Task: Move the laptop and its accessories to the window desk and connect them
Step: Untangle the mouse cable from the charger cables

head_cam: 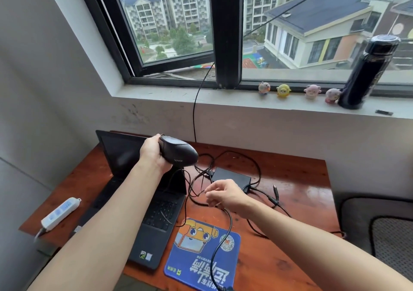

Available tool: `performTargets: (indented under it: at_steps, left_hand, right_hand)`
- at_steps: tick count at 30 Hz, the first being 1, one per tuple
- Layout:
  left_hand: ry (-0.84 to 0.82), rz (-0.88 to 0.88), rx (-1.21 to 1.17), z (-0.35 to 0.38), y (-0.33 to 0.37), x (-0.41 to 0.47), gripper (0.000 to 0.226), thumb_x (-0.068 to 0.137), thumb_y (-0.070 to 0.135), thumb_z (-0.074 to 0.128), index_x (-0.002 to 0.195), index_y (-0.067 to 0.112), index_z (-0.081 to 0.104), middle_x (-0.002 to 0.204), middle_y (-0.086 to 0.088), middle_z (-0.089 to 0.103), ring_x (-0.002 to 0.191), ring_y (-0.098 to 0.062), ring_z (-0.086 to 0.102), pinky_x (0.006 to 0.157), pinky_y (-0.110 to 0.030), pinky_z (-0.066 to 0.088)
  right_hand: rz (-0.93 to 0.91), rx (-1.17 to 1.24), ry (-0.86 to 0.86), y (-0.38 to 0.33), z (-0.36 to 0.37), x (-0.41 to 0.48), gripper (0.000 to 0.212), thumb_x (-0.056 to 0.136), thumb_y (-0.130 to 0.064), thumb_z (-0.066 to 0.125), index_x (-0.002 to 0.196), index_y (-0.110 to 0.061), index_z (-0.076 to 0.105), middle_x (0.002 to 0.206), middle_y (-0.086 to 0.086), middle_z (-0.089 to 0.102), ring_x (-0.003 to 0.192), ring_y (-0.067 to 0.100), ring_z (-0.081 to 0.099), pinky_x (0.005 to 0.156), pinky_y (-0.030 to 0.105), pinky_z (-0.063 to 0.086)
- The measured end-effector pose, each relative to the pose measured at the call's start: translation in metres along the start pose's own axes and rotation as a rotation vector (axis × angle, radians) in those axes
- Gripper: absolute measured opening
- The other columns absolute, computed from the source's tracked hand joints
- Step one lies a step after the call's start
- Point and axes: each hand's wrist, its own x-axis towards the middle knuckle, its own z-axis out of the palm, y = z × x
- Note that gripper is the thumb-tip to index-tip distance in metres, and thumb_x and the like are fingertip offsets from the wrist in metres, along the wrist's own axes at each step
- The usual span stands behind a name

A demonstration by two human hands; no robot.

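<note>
The wired mouse is gripped by the left hand above the open laptop on the window desk, its cord pinched by the right hand (tangled among the leads of the power adapter), so the adapter could be dragged by a pull.

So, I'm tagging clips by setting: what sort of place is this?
Probably a room in a home, maybe a bedroom or study, several floors up: a wooden desk with a laptop sits under a window looking down on apartment blocks, and toy figurines line the sill.
</note>
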Motion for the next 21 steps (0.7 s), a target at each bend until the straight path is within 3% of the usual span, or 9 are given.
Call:
performTargets:
  at_steps: [3,6,8,10,11,14,16,19,21]
  left_hand:
    - [0.011,-0.011,0.005,-0.001,-0.002,0.001,0.032,0.099,0.026,0.039,0.112,0.003,0.058,0.123,-0.017,0.061,0.113,-0.031,0.059,0.104,-0.042,0.042]
    - [-0.002,-0.02,0.009,0.005,-0.006,0.0,0.032,0.1,0.024,0.038,0.075,0.01,0.051,0.056,-0.005,0.064,0.052,-0.018,0.063,0.07,-0.031,0.054]
    - [-0.026,-0.016,0.014,0.009,-0.007,-0.002,0.035,0.101,0.025,0.036,0.07,0.013,0.046,0.038,-0.001,0.055,0.034,-0.014,0.056,0.049,-0.025,0.048]
    - [-0.046,-0.002,0.003,0.008,-0.003,-0.003,0.035,0.101,0.026,0.036,0.07,0.014,0.046,0.041,-0.001,0.056,0.036,-0.015,0.058,0.049,-0.022,0.049]
    - [-0.051,0.003,-0.013,0.005,-0.001,-0.001,0.034,0.101,0.026,0.036,0.071,0.013,0.047,0.047,-0.002,0.057,0.041,-0.016,0.06,0.055,-0.023,0.051]
    - [-0.031,0.035,-0.046,-0.013,0.007,0.003,0.034,0.1,0.024,0.036,0.071,0.012,0.049,0.045,-0.002,0.059,0.04,-0.016,0.061,0.06,-0.03,0.048]
    - [0.011,0.053,-0.057,-0.029,0.012,0.006,0.033,0.1,0.024,0.036,0.073,0.011,0.051,0.043,-0.002,0.059,0.04,-0.016,0.062,0.057,-0.031,0.045]
    - [0.095,0.033,-0.077,-0.051,0.018,0.012,0.029,0.098,0.025,0.04,0.075,0.014,0.052,0.048,0.0,0.061,0.055,-0.016,0.061,0.056,-0.031,0.046]
    - [0.129,0.027,-0.09,-0.06,0.022,0.015,0.026,0.097,0.023,0.043,0.073,0.015,0.052,0.047,0.002,0.06,0.05,-0.015,0.061,0.059,-0.031,0.048]
  right_hand:
    - [-0.009,-0.089,-0.029,-0.005,0.004,0.001,0.061,0.075,-0.032,0.08,0.128,-0.022,0.05,0.096,0.009,0.071,0.074,0.014,0.068,0.059,0.023,0.047]
    - [-0.006,-0.289,0.037,-0.009,0.028,0.006,0.095,0.055,-0.063,0.079,0.137,-0.032,0.041,0.117,-0.001,0.067,0.1,0.017,0.067,0.081,0.03,0.053]
    - [0.0,-0.451,0.176,-0.009,0.04,0.014,0.061,0.063,-0.062,0.069,0.115,-0.032,0.059,0.111,-0.005,0.068,0.1,0.019,0.065,0.085,0.033,0.051]
    - [0.0,-0.415,0.28,-0.007,0.042,0.018,0.02,0.078,-0.036,0.058,0.088,-0.02,0.066,0.093,0.001,0.072,0.087,0.023,0.068,0.08,0.036,0.055]
    - [0.008,-0.301,0.283,-0.005,0.037,0.019,0.015,0.083,-0.021,0.052,0.081,-0.016,0.066,0.088,0.006,0.073,0.08,0.023,0.07,0.074,0.035,0.057]
    - [0.101,0.133,0.151,0.001,0.006,0.017,0.025,0.089,0.005,0.042,0.093,-0.009,0.062,0.076,0.012,0.067,0.058,0.014,0.069,0.045,0.019,0.045]
    - [0.183,0.318,0.13,0.006,-0.022,0.014,0.028,0.092,0.007,0.041,0.103,-0.009,0.061,0.063,0.006,0.063,0.051,0.016,0.065,0.046,0.018,0.042]
    - [0.232,0.495,0.256,0.019,-0.071,0.018,0.027,0.094,0.004,0.039,0.104,-0.007,0.062,0.053,-0.002,0.044,0.033,0.005,0.033,0.036,0.013,0.028]
    - [0.27,0.554,0.388,0.028,-0.103,0.018,0.023,0.095,0.0,0.04,0.095,-0.009,0.061,0.052,-0.005,0.035,0.029,0.001,0.021,0.029,0.01,0.014]
